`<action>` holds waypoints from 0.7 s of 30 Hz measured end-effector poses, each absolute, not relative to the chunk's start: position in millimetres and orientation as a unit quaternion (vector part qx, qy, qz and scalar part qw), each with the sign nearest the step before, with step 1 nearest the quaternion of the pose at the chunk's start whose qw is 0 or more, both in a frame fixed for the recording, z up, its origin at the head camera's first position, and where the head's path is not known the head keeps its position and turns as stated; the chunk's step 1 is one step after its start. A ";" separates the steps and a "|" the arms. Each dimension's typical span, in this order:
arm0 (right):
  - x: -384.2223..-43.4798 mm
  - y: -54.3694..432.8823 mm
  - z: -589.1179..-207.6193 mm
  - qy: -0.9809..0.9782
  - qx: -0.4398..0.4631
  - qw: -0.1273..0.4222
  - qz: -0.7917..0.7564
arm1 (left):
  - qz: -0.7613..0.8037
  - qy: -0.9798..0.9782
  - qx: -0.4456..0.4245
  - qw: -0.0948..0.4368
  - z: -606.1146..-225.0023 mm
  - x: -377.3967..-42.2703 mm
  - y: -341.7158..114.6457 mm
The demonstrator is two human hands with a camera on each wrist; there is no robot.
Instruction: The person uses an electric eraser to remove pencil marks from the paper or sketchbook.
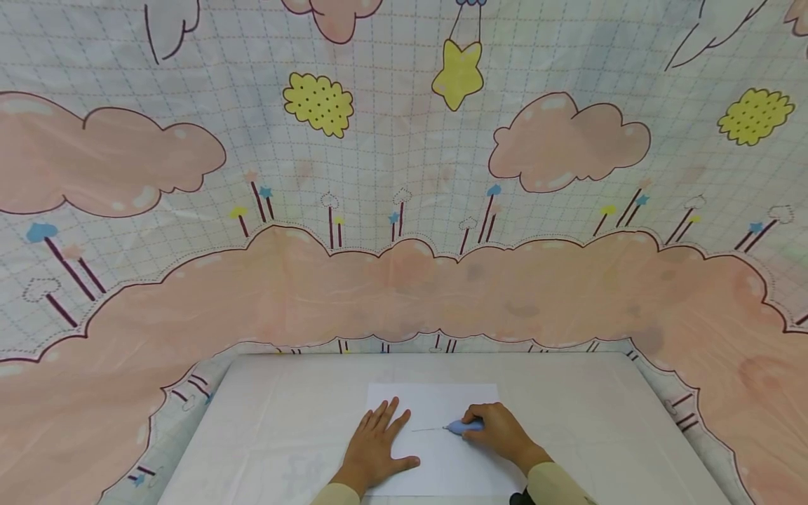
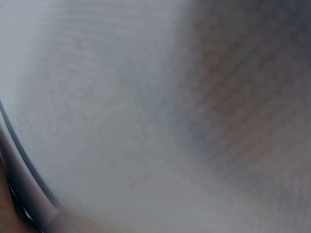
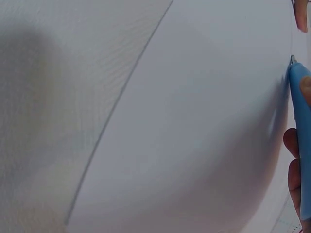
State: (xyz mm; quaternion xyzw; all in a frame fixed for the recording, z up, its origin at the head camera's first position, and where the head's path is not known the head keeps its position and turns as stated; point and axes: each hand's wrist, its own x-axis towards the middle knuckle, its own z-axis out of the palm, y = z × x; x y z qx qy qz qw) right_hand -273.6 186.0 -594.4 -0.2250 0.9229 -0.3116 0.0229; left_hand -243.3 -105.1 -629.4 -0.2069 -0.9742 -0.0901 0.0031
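Paper [image 1: 442,473] under spread left hand [image 1: 375,446]; right grip [image 1: 501,432] holds, seemingly, a blue pen [image 1: 461,426].

Two hands [image 1: 376,445] [image 1: 501,431], one pen [image 1: 463,426], one sheet [image 1: 451,473]

From where I stand, a printed cloth [image 1: 391,147] shows behind the white table [image 1: 271,400] and along both its sides. Cloth pattern: dashed grid, pink clouds [image 1: 571,144], one yellow star [image 1: 457,76] on two drawn cords, dotted yellow patches [image 1: 318,105], and a wide, scalloped pink band [image 1: 391,294].
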 end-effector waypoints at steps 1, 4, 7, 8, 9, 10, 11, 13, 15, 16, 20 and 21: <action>-273.5 185.5 -594.8 0.923 -0.226 0.023 -0.311 | -0.089 -0.974 -0.206 0.002 -629.2 -243.2 -105.0; -273.4 183.8 -594.7 0.923 -0.226 0.024 -0.312 | -0.088 -0.975 -0.205 0.000 -628.4 -242.7 -104.8; -273.4 182.6 -595.1 0.923 -0.226 0.026 -0.309 | -0.087 -0.975 -0.205 -0.001 -628.1 -241.8 -104.6; -273.3 182.3 -594.9 0.923 -0.226 0.027 -0.310 | -0.087 -0.975 -0.204 -0.001 -628.0 -241.4 -104.7; -273.2 182.1 -595.0 0.923 -0.227 0.027 -0.308 | -0.088 -0.975 -0.204 -0.002 -627.6 -241.2 -104.6; -273.2 181.8 -595.2 0.924 -0.226 0.028 -0.308 | -0.088 -0.975 -0.204 -0.003 -627.1 -241.0 -104.5; -273.1 181.4 -595.0 0.924 -0.226 0.028 -0.308 | -0.087 -0.975 -0.204 -0.003 -626.7 -240.8 -104.3; -272.9 180.8 -594.3 0.923 -0.226 0.029 -0.310 | -0.089 -0.975 -0.205 -0.002 -625.8 -240.2 -104.2; -272.8 180.3 -593.9 0.922 -0.227 0.030 -0.312 | -0.093 -0.974 -0.207 0.003 -625.7 -239.7 -104.2; -272.8 180.0 -593.6 0.922 -0.228 0.029 -0.312 | -0.095 -0.973 -0.208 0.008 -626.2 -239.4 -104.3; -272.7 179.1 -593.6 0.921 -0.235 0.025 -0.311 | -0.099 -0.973 -0.210 0.019 -628.7 -238.7 -104.4; -272.6 178.7 -593.6 0.921 -0.236 0.025 -0.309 | -0.098 -0.973 -0.209 0.018 -629.1 -238.6 -104.3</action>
